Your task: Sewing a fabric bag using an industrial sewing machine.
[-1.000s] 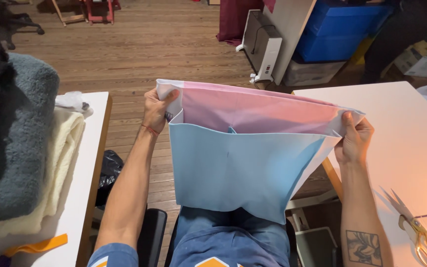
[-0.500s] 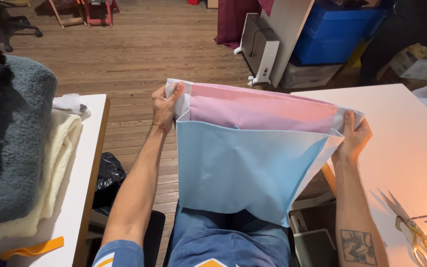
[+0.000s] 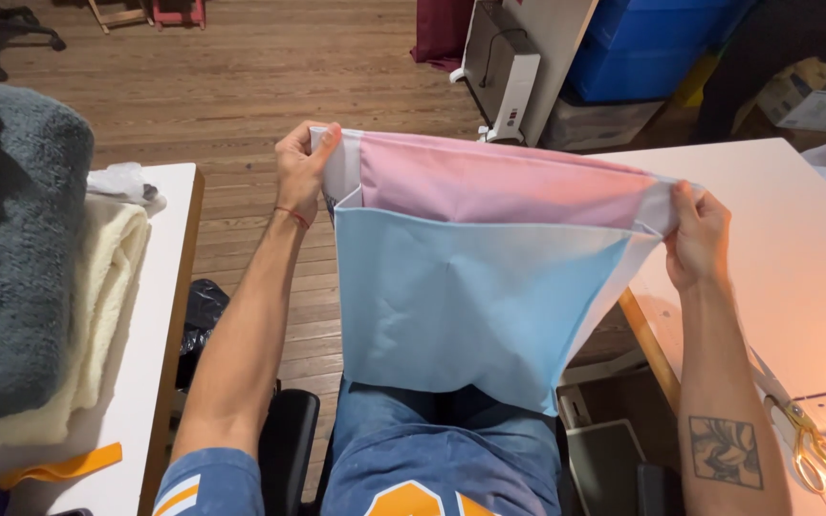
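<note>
Holding pink-and-blue fabric piece point(image 3: 470, 287) stretched out in front of chest, above lap, between two counters. Left hand point(image 3: 303, 172) pinches top left corner, grip closed tight on white edge. Right hand point(image 3: 695, 234) pinches top right corner, grip closed likewise. Fabric hangs down, pink band on top, light blue panel below. Left counter point(image 3: 160, 325) carries folded grey blanket point(image 3: 16, 248) and cream blanket point(image 3: 97, 287). Gold scissors point(image 3: 810, 440) lie on right counter point(image 3: 795, 248), near right forearm.
</note>
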